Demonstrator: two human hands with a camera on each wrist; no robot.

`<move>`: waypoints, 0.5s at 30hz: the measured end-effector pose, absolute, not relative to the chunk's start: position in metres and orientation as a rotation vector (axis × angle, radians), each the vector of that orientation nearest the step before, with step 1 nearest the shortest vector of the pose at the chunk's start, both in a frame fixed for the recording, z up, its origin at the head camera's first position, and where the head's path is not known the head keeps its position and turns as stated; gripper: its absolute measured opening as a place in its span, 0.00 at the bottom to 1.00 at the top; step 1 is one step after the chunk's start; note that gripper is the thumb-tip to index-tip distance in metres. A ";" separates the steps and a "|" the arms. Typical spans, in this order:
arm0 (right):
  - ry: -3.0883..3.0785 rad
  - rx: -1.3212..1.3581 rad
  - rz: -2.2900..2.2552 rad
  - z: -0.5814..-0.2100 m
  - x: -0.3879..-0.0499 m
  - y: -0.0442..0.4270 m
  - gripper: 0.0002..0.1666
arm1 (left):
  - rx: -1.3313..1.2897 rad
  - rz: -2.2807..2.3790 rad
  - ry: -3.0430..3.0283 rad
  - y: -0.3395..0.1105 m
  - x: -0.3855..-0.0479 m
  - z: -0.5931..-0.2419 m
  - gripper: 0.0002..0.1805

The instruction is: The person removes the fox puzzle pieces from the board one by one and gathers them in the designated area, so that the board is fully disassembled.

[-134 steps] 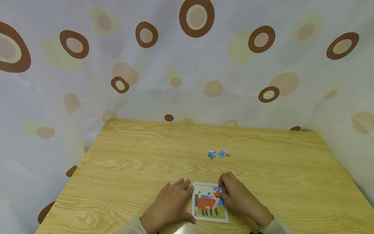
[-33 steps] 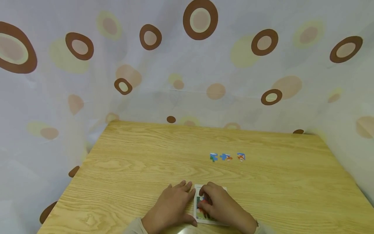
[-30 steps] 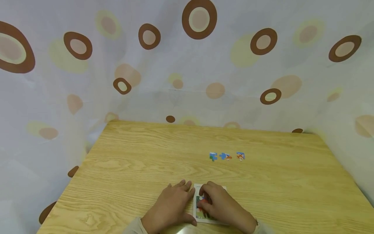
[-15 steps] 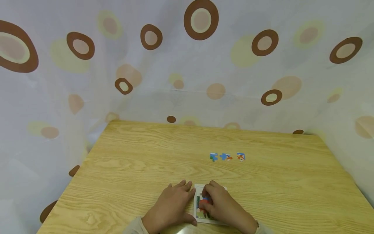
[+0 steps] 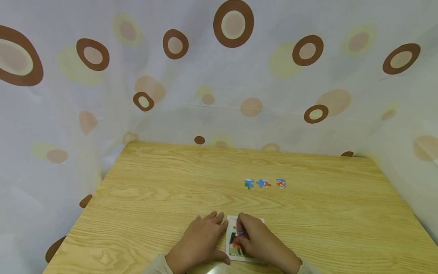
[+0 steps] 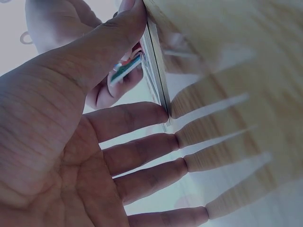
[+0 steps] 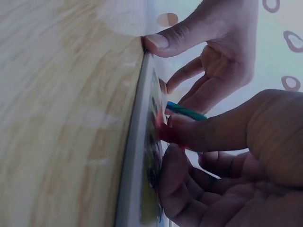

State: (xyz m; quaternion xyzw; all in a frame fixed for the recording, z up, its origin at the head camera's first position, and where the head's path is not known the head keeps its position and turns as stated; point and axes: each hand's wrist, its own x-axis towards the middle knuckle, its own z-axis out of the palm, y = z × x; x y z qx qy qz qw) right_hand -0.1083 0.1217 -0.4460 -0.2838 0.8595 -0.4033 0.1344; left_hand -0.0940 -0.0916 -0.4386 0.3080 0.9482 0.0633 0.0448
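Observation:
A white-framed fox puzzle (image 5: 228,249) lies near the table's front edge. My left hand (image 5: 200,241) rests at its left side, fingers spread, with thumb and index fingertip touching the frame. Over the puzzle, my right hand (image 5: 261,238) pinches a piece (image 5: 234,238) that is tilted up at its left side; the hand hides the puzzle's right part. In the left wrist view the raised piece (image 6: 127,70) shows a green edge beyond the left thumb. The right wrist view shows the same piece (image 7: 185,110) standing out from the puzzle, between the right thumb and fingers.
Three loose pieces lie in a row behind the puzzle on the wooden table (image 5: 171,182): a blue-green one (image 5: 249,183), a blue one with orange (image 5: 263,183) and one with a fox face (image 5: 281,183). A patterned curtain (image 5: 219,76) surrounds the table's back and sides.
The fox-face piece has gone from the puzzle to the right end of the row. My right hand has moved left over the puzzle, and another piece has just tilted up. My left hand stays put.

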 end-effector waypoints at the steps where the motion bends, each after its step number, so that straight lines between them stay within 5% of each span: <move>1: 2.462 -0.816 -1.185 -0.446 -0.109 0.122 0.13 | 0.942 0.189 2.898 -0.092 -0.094 -0.438 0.55; 15: 2.344 -0.780 -1.296 -0.442 -0.142 0.146 0.04 | 0.924 0.204 2.882 -0.091 -0.095 -0.436 0.55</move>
